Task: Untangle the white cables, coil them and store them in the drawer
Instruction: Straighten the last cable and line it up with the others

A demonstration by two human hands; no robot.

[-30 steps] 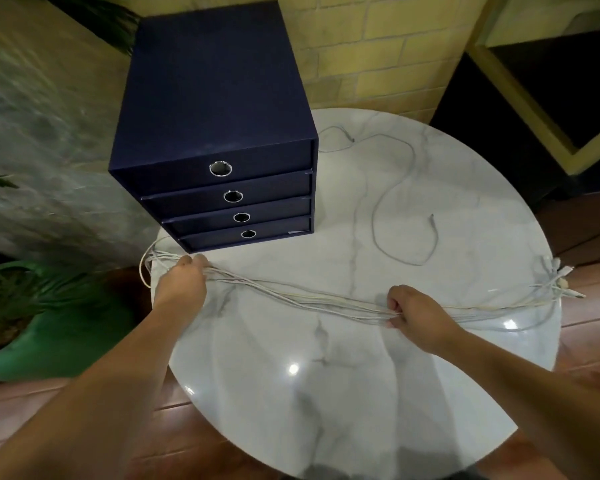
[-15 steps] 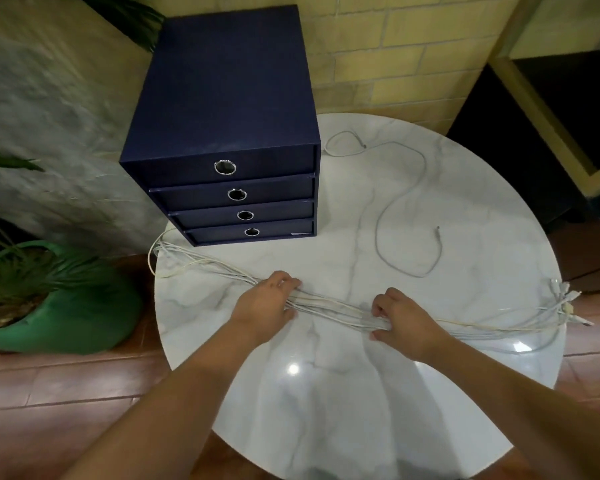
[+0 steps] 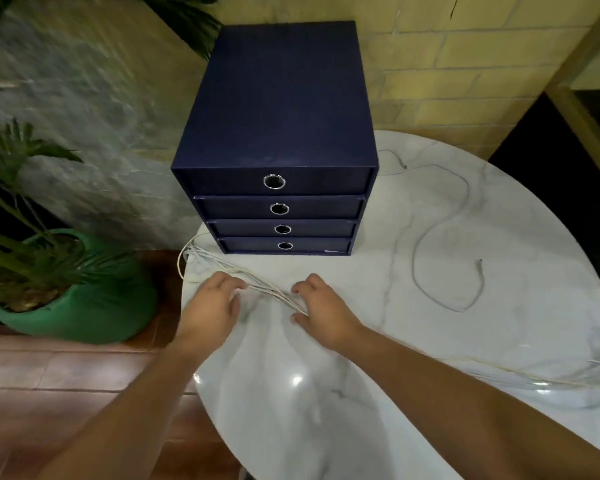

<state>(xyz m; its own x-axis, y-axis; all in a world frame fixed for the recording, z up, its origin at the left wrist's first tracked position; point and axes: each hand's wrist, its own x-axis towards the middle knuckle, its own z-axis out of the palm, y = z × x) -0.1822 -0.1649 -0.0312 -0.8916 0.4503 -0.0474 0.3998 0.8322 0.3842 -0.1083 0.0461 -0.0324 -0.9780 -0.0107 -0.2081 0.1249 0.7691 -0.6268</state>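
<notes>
With fingers of left hand [image 3: 215, 306] and right hand [image 3: 323, 310] curled round the white cables [image 3: 274, 292] on the tabletop [image 3: 499, 334] before the drawers [image 3: 278, 98], fold into loose loops, drawing trailing ends in slowly.

just two bare forearms, uncovered all the way to the frame edge, left hand [image 3: 215, 306] bare, right hand [image 3: 323, 313] bare too, fine detail kinda blurry
</notes>
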